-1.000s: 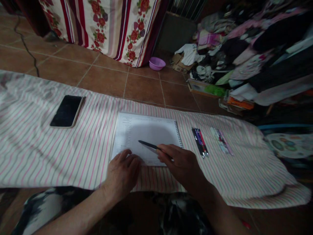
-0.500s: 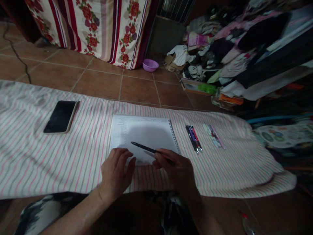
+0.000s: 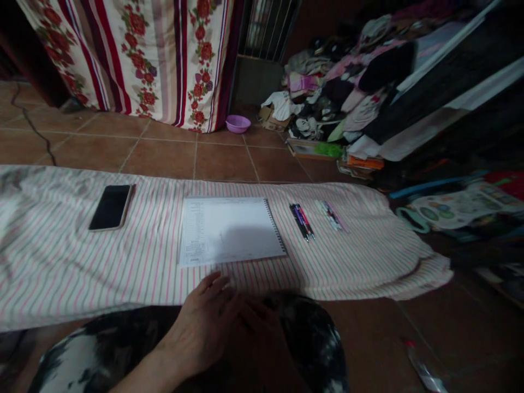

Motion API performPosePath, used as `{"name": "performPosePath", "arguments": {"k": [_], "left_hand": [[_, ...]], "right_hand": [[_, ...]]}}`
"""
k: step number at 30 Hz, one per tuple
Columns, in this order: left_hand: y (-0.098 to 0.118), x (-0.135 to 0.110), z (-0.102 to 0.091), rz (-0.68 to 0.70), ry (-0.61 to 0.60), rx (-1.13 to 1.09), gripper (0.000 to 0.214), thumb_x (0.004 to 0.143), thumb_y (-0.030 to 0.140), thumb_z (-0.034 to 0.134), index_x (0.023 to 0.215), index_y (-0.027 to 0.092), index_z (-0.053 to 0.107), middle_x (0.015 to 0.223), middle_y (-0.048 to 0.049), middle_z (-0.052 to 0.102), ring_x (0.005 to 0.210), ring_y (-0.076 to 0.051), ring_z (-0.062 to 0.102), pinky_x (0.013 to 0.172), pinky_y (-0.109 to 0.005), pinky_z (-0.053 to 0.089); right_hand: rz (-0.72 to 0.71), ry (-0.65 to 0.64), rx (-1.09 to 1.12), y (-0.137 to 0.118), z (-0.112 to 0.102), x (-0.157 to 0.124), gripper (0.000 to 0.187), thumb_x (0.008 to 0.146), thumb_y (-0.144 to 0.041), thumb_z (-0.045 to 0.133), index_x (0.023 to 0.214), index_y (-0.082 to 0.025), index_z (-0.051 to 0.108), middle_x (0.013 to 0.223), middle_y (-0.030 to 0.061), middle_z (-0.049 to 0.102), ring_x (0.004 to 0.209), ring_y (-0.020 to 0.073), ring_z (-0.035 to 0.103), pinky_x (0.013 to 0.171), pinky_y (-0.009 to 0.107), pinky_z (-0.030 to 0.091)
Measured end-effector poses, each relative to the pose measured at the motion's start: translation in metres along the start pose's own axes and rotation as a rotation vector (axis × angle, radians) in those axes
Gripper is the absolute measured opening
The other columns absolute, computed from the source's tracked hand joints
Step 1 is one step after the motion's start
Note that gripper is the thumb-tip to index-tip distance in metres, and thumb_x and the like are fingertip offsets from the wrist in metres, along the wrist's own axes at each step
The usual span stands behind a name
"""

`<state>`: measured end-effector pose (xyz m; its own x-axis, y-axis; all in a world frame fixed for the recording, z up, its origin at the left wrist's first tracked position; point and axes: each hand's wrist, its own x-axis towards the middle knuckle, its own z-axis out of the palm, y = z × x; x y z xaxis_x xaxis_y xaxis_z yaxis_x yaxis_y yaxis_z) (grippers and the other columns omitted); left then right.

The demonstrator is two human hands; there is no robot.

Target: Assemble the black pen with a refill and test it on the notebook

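Both your hands have come back off the page since the earlier frames, and the black pen you held over it can no longer be seen. Your left hand [image 3: 204, 325] has its grip released, fingers spread and loose, the fingertips lying on the near edge of the striped cloth [image 3: 61, 262], just short of the paper. Your right hand [image 3: 262, 327] is only a dark shape just beside the left, over your patterned lap, and you cannot tell whether its grip is clenched or slack. Just beyond the fingertips the spiral notebook [image 3: 229, 229] lies open and flat on the cloth, binding on its right side, a printed column down its left edge. Near its right side lie a few pens [image 3: 302, 221], with a small printed packet [image 3: 331, 214] beside them. Well to the left rests a phone [image 3: 110, 207], screen dark. Past the cloth, on the tiled floor [image 3: 164, 155], a purple bowl [image 3: 238, 124] stands by the floral curtain [image 3: 164, 60] and a heap of clothes [image 3: 339, 93].
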<state>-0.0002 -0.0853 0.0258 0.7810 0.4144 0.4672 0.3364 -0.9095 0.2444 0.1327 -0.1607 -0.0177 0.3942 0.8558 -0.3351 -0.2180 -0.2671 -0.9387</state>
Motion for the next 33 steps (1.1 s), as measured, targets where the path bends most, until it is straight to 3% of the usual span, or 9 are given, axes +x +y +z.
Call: {"name": "performPosePath", "arguments": {"k": [2,5,8,10,13,16,20,24,33], "left_hand": [[0.013,-0.007,-0.002,0.057,-0.006,0.044,0.024,0.085,0.019,0.045,0.105,0.018,0.058,0.099,-0.0047,0.066,0.103,-0.021,0.054,0.100,-0.042,0.033],[0.032,-0.016,-0.006,0.081,-0.025,0.111,0.022,0.088,0.018,0.044,0.106,0.017,0.056,0.100,-0.0043,0.065,0.102,-0.019,0.053,0.101,-0.041,0.030],[0.045,-0.021,-0.015,0.018,-0.182,0.129,0.013,0.086,0.018,0.048,0.095,0.018,0.057,0.085,-0.0020,0.062,0.083,-0.018,0.054,0.083,-0.037,0.040],[0.050,-0.019,-0.022,0.016,-0.272,0.138,0.007,0.085,0.018,0.050,0.086,0.017,0.057,0.076,-0.0014,0.058,0.073,-0.017,0.051,0.070,-0.034,0.040],[0.053,-0.012,-0.029,0.090,-0.331,0.156,0.005,0.083,0.016,0.052,0.081,0.016,0.057,0.075,-0.0025,0.058,0.072,-0.017,0.050,0.071,-0.034,0.039],[0.051,-0.003,-0.026,0.167,-0.294,0.147,0.006,0.082,0.016,0.053,0.078,0.016,0.058,0.076,-0.0023,0.059,0.075,-0.017,0.051,0.080,-0.034,0.038],[0.045,-0.001,-0.009,0.239,-0.155,0.108,0.010,0.084,0.016,0.052,0.077,0.018,0.060,0.070,0.0028,0.058,0.077,-0.014,0.053,0.102,-0.036,0.026],[0.043,-0.006,0.005,0.262,-0.099,0.138,0.017,0.085,0.015,0.049,0.072,0.019,0.060,0.065,0.0039,0.055,0.073,-0.014,0.053,0.104,-0.035,0.027],[0.041,0.007,-0.013,0.227,-0.157,0.093,0.018,0.086,0.018,0.046,0.098,0.015,0.060,0.084,-0.0022,0.061,0.091,-0.017,0.054,0.107,-0.041,0.028]], "right_hand": [[-0.038,-0.048,-0.047,0.002,-0.013,-0.015,0.018,0.063,-0.035,0.069,0.078,-0.026,0.073,0.092,0.0077,0.071,0.086,0.0239,0.064,0.072,0.032,0.053],[-0.154,-0.142,-0.244,0.005,-0.024,-0.037,0.026,0.065,-0.037,0.065,0.088,-0.026,0.072,0.104,0.0086,0.067,0.099,0.0253,0.059,0.090,0.038,0.046],[-0.160,-0.188,-0.267,0.006,-0.021,-0.052,0.025,0.071,-0.042,0.059,0.086,-0.025,0.069,0.097,0.0089,0.067,0.090,0.0240,0.061,0.077,0.035,0.051],[-0.111,-0.189,-0.217,0.002,-0.016,-0.057,0.030,0.078,-0.047,0.051,0.083,-0.022,0.066,0.077,0.0075,0.066,0.068,0.0197,0.061,0.058,0.030,0.051],[0.052,-0.240,-0.019,-0.009,-0.013,-0.058,0.039,0.077,-0.054,0.052,0.070,-0.017,0.060,0.056,0.0006,0.056,0.048,0.0119,0.051,0.045,0.023,0.042],[0.112,-0.259,0.126,-0.017,-0.018,-0.058,0.041,0.070,-0.056,0.062,0.063,-0.015,0.058,0.051,-0.0029,0.052,0.044,0.0082,0.047,0.043,0.020,0.036],[0.199,-0.183,0.349,-0.011,-0.024,-0.062,0.034,0.061,-0.050,0.073,0.072,-0.019,0.065,0.053,-0.0031,0.059,0.043,0.0089,0.051,0.041,0.019,0.033],[0.250,-0.115,0.505,-0.003,-0.026,-0.066,0.029,0.053,-0.041,0.081,0.072,-0.021,0.069,0.056,-0.0021,0.062,0.048,0.0087,0.055,0.043,0.017,0.033],[0.235,-0.089,0.562,-0.005,-0.028,-0.055,0.033,0.054,-0.036,0.081,0.078,-0.017,0.069,0.068,0.0022,0.067,0.057,0.0106,0.060,0.046,0.017,0.036]]}}
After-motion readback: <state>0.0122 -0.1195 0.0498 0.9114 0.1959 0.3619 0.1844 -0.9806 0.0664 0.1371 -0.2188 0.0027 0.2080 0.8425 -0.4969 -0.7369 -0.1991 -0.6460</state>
